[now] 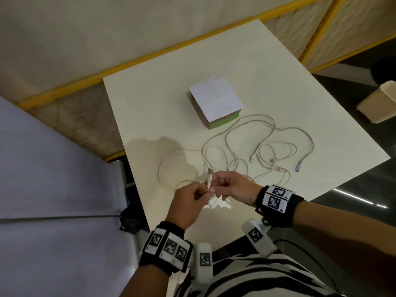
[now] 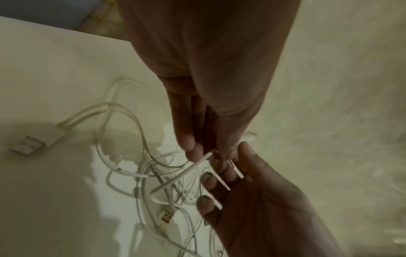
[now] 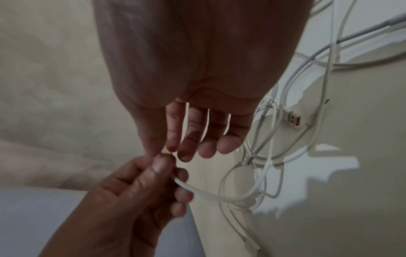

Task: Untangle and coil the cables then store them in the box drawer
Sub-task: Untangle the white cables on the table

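A tangle of white cables (image 1: 235, 155) lies on the white table (image 1: 150, 103), in front of the box (image 1: 216, 101) with a white top and green and red sides. Both hands meet above the table's near edge. My left hand (image 1: 203, 189) pinches a white cable (image 2: 197, 161) just behind its end. My right hand (image 1: 216, 187) pinches that cable's plug tip (image 3: 168, 153) between thumb and forefinger, other fingers spread. In the wrist views the left hand (image 3: 170, 169) and right hand (image 2: 228, 165) face each other. The box's drawer front is not visible.
Loose plugs lie on the table: a USB plug (image 1: 252, 160), a grey-tipped one (image 1: 299, 167) and an orange-tongued one (image 3: 293, 120). A beige bin (image 1: 379, 103) stands on the floor at right. A yellow-framed partition (image 1: 150, 54) runs behind the table.
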A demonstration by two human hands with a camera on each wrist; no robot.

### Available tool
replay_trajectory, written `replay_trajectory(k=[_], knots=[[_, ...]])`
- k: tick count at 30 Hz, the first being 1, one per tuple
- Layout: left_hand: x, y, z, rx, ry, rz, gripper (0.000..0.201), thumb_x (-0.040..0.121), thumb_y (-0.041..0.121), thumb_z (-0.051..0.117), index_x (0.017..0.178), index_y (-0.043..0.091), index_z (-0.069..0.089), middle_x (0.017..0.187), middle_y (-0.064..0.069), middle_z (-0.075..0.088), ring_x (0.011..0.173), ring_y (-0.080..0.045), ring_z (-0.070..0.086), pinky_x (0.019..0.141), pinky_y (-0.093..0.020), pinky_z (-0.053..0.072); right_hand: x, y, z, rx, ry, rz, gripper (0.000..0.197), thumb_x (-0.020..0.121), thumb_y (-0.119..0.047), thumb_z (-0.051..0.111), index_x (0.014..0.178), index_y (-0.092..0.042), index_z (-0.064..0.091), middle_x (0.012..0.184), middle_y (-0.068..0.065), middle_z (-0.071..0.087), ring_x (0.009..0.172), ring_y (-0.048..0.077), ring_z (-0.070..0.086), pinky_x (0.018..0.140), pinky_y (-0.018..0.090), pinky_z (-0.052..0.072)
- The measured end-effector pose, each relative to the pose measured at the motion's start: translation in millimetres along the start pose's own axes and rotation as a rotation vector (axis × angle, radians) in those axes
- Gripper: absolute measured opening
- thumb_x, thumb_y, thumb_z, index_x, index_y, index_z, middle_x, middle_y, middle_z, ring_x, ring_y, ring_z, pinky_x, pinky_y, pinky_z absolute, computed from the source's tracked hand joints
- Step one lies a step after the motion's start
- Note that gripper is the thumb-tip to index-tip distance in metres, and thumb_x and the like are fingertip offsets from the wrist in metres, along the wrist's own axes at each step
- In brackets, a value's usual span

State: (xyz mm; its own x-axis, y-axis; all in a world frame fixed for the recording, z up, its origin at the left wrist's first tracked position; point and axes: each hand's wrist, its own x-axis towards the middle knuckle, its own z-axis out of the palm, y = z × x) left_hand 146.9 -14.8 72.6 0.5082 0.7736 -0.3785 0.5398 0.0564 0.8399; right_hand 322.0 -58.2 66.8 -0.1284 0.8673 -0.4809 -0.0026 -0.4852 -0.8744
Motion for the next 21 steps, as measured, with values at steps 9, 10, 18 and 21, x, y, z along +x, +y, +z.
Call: replay_trajectory(k=[9,10,18,21], knots=[[7.7,-2.8,-9.5,-0.316,0.285,-0.079,0.015,0.091,0.013,0.061,0.077,0.012,0.057,0.076,-0.008,0.072,0.068,-0.018,0.069,0.068,-0.030,0.057,2.6,10.4,11.8,-0.547,-0.103,0.047,0.014,0.088,-0.024,0.059,0.087,-0.011,0.063,0.080,0.004,0.063,0.077,0.018,0.064,0.075,0.035,0.051],[8.6,-5.0,-13.5,-0.384,0.333,-0.092,0.015,0.092,0.011,0.059,0.078,0.012,0.057,0.077,-0.009,0.071,0.069,-0.017,0.069,0.067,-0.030,0.058,4.1,13.3,8.3,-0.725,-0.067,0.041,0.025,0.090,-0.032,0.055,0.080,-0.010,0.059,0.078,0.007,0.060,0.078,0.026,0.062,0.073,0.038,0.048],[40.4,-34.7,-87.6,-0.746,0.685,-0.150,0.013,0.097,0.016,0.051,0.084,0.015,0.052,0.081,-0.008,0.064,0.072,-0.022,0.068,0.058,-0.024,0.056,-8.8,33.7,-51.4,-0.815,0.313,0.219,0.035,0.094,-0.040,0.046,0.084,-0.010,0.062,0.080,0.002,0.063,0.084,0.022,0.061,0.076,0.034,0.043],[47.2,-33.3,-95.5,-0.890,0.574,-0.143,0.015,0.101,0.017,0.042,0.087,0.015,0.048,0.077,-0.004,0.070,0.075,-0.017,0.070,0.068,-0.029,0.058,-10.0,12.4,-49.3,-0.481,0.476,0.006,0.031,0.095,-0.030,0.050,0.076,-0.008,0.060,0.066,-0.004,0.063,0.068,0.006,0.063,0.065,0.019,0.042]])
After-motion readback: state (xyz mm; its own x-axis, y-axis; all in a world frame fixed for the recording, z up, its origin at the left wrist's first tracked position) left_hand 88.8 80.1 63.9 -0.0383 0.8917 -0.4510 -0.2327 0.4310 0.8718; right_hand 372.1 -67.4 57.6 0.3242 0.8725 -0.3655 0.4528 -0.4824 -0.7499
